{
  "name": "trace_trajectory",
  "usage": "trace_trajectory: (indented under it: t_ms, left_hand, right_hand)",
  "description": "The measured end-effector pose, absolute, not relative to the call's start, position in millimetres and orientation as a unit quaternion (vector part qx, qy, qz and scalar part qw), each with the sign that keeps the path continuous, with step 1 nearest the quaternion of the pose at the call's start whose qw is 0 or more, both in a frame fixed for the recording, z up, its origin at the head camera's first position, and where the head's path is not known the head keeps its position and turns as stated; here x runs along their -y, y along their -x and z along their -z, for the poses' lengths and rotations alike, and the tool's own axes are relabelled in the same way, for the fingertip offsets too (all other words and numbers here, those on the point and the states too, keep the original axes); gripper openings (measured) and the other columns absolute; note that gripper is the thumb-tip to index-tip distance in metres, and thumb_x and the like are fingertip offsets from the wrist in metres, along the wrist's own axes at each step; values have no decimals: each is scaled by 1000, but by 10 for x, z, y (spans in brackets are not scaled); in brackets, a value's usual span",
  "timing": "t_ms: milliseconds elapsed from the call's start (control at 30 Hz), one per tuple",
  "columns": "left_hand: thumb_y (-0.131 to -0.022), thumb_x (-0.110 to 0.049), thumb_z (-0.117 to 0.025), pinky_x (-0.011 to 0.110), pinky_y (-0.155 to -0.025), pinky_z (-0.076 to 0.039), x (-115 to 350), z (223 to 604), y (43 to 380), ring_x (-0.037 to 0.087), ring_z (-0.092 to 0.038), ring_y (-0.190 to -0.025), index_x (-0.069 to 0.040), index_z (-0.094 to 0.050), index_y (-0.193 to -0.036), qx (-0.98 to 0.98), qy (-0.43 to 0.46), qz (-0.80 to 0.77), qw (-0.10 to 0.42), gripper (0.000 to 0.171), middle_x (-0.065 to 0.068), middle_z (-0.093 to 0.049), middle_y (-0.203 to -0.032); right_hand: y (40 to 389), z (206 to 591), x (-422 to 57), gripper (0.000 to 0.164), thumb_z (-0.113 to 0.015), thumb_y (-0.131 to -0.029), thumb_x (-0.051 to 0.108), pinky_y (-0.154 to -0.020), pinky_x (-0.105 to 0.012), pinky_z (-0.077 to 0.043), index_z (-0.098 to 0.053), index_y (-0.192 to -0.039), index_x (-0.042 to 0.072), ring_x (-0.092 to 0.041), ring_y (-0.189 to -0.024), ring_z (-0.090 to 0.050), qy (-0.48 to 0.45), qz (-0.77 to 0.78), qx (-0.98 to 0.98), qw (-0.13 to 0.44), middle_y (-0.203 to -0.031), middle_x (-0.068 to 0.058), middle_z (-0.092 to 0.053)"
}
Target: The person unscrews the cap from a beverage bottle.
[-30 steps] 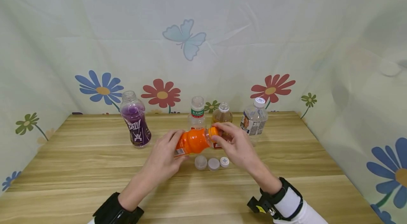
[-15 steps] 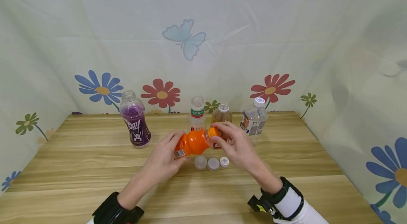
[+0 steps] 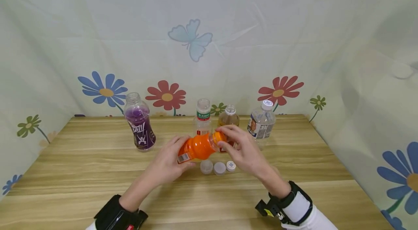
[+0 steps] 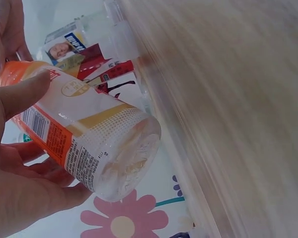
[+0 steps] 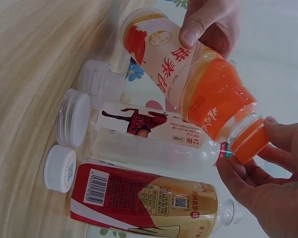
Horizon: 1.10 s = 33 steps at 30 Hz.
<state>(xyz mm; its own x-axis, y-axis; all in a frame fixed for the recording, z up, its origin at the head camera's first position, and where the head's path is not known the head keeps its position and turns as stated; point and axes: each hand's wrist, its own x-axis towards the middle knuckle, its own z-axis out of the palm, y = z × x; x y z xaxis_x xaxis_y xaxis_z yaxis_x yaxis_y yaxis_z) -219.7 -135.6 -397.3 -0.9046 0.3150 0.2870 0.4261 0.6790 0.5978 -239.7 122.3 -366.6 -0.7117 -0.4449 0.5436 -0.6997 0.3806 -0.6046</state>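
Note:
My left hand (image 3: 169, 161) grips an orange drink bottle (image 3: 200, 147) round its body and holds it tilted above the table, neck toward the right. With thumb and fingers, my right hand (image 3: 243, 148) pinches the orange cap (image 3: 218, 136), which sits on the bottle's neck. In the left wrist view the bottle's clear base (image 4: 131, 161) faces the camera. The right wrist view shows the cap (image 5: 249, 141) between thumb and fingers. Below the bottle lie three loose caps: a translucent one (image 3: 206, 167), a wider white one (image 3: 220, 168) and a small white one (image 3: 230, 166).
An uncapped purple-labelled bottle (image 3: 140, 124) stands at left. Behind my hands are an uncapped clear bottle (image 3: 203, 117) and an uncapped amber bottle (image 3: 229, 116). A clear bottle with a white cap (image 3: 262, 123) stands at right. A floral curtain (image 3: 209, 59) rises behind the wooden table (image 3: 81, 172).
The orange bottle has tilted slightly more, its base a little lower. Both hands keep their hold on bottle and cap. The view has shifted slightly.

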Motion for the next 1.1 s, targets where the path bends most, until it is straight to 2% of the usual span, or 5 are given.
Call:
trace_trajectory:
  t_ms: [133, 333, 667, 933, 1100]
  left_hand:
    - [-80, -16, -91, 51, -105, -48, 1371, 3975, 2198, 26, -59, -118, -7, -56, -143, 914, 197, 349, 69, 73, 7, -60, -134]
    - [-81, -18, -90, 52, -104, -48, 1364, 3947, 2179, 27, -59, -118, -5, -57, -143, 912, 202, 348, 72, 72, 8, -60, -133]
    - [-81, -16, -90, 49, -101, -50, 1356, 3955, 2180, 24, -59, -113, -7, -57, -141, 910, 198, 355, 82, 69, 6, -60, -130]
    - [-80, -16, -90, 49, -101, -50, 1353, 3973, 2191, 24, -60, -113, -6, -57, -140, 908, 200, 355, 93, 69, 7, -60, -130]
    - [-79, -14, -91, 48, -101, -51, 1347, 3981, 2196, 24, -60, -112, -5, -58, -139, 908, 205, 349, 104, 69, 6, -61, -128]
  right_hand:
    - [2417, 3686, -1227, 34, -72, -96, 6, -65, -27, -56, -68, -130, 1, -16, -81, -60, -338, -448, 817, 129, -126, -10, -66]
    - [2445, 3711, -1235, 34, -71, -97, 7, -80, -34, -61, -65, -130, -1, -22, -97, -64, -330, -496, 796, 107, -121, -8, -65]
    - [2466, 3706, -1225, 42, -74, -97, 15, -87, -38, -59, -61, -134, 0, -22, -102, -61, -305, -501, 804, 94, -118, -7, -63]
    - [2451, 3695, -1214, 40, -70, -100, 33, -75, -32, -60, -65, -127, 3, -17, -88, -66, -247, -468, 845, 75, -108, -5, -68]
    - [2445, 3692, -1217, 35, -70, -100, 34, -70, -31, -59, -68, -121, 5, -17, -82, -64, -225, -461, 855, 70, -101, -3, -69]
